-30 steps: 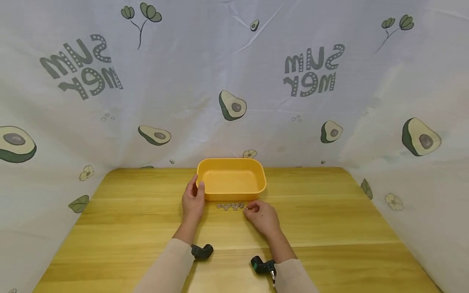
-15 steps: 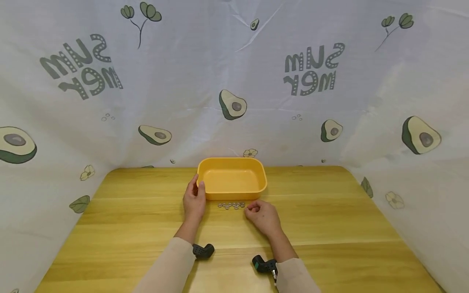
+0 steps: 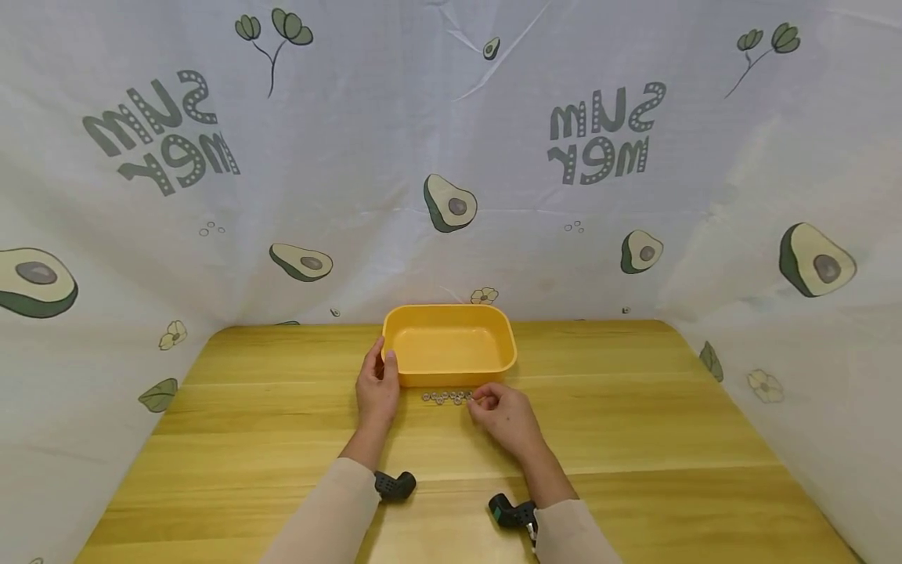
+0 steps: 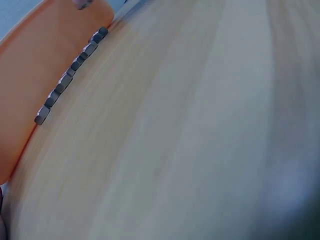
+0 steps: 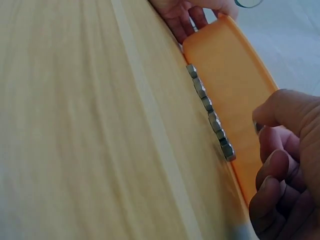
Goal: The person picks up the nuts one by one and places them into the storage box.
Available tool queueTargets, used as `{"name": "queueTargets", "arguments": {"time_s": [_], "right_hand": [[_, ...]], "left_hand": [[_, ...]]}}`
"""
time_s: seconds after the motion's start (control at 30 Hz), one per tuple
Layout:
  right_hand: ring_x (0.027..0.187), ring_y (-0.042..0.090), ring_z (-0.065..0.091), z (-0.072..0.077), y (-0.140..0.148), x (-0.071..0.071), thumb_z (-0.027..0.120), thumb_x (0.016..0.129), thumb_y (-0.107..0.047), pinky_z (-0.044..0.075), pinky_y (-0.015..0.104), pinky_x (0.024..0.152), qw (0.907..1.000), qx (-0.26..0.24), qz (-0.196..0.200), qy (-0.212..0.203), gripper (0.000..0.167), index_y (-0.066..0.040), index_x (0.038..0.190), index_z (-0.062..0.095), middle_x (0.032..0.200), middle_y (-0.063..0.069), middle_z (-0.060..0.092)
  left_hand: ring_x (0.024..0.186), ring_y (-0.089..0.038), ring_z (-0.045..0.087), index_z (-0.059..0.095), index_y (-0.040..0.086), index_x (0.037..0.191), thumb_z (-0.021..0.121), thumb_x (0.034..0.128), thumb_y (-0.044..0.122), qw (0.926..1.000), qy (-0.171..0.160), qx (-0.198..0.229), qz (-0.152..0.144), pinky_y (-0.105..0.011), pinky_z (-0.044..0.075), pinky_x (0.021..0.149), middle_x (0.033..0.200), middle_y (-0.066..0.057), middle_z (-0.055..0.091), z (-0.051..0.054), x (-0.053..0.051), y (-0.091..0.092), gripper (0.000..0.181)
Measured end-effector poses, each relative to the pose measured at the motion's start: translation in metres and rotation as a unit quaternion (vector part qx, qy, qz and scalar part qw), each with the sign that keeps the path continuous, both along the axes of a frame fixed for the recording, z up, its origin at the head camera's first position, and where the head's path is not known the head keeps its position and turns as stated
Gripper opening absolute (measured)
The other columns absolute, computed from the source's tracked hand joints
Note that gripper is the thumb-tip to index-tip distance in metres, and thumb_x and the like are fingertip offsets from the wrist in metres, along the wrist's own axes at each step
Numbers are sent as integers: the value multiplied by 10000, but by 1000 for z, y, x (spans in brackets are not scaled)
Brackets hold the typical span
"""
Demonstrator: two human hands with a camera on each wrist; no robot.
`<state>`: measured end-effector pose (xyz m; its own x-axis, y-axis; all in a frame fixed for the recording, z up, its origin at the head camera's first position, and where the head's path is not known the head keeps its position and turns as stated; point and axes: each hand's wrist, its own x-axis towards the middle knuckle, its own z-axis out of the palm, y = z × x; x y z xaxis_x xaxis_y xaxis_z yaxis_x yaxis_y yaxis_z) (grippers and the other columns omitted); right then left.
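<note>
A yellow rectangular box point(image 3: 451, 379) stands on the wooden table. My left hand point(image 3: 377, 398) holds its left end, thumb at the front corner and fingers along the side. Several metal hex nuts point(image 3: 444, 395) lie in a row along the box's front wall, with a couple more just in front. At the right end of this row my right hand point(image 3: 509, 419) pinches one hex nut point(image 5: 257, 126) between thumb and forefinger, a little above the tabletop. Most of that nut is hidden by the fingertips. In the left wrist view, the row of nuts point(image 4: 65, 81) shows edge-on.
A wooden table point(image 3: 634, 423) spreads around both hands. Behind it and at the sides hangs a white cloth point(image 3: 521, 258) printed with avocados. A black camera mount point(image 3: 396, 486) sits on the left wrist, and another black mount point(image 3: 510, 513) on the right.
The right hand has shifted slightly left, closer to the row's right end, keeping its pinch. The left hand stays on the box. The whole head view has drifted a little.
</note>
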<state>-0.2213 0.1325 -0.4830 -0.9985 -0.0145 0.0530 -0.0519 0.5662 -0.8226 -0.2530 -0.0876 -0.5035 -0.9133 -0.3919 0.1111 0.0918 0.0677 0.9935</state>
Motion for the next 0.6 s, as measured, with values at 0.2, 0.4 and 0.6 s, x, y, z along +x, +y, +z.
{"name": "queueTargets", "arguments": {"time_s": [0.2,0.4,0.6], "right_hand": [[645,120,526,6,-6,2,789,867,-178,427,206,569,9998,-137,140,1,91,-129,904,722,733,-13,591],[621,140,512,18,-11,4,783,882,-218,418,215,541,9998,-88,154,100,81,-170,901,720,727,-13,591],[641,151,511,32,-14,0,783,892,-231,419,216,552,9994,94,254,233,111,-152,938,720,742,-12,595]], "left_hand": [[1449,-315,467,518,188,1504,546,1061,288,10000,-52,-9,31,-487,412,1189,1560,-136,495,-1,0,1,454],[1424,-311,490,523,198,1500,547,1059,292,10000,-61,-23,56,-490,424,1179,1543,-122,513,1,1,2,451],[1443,-309,475,521,193,1501,546,1065,290,9999,-30,-70,92,-482,417,1185,1551,-121,507,0,-1,2,447]]}}
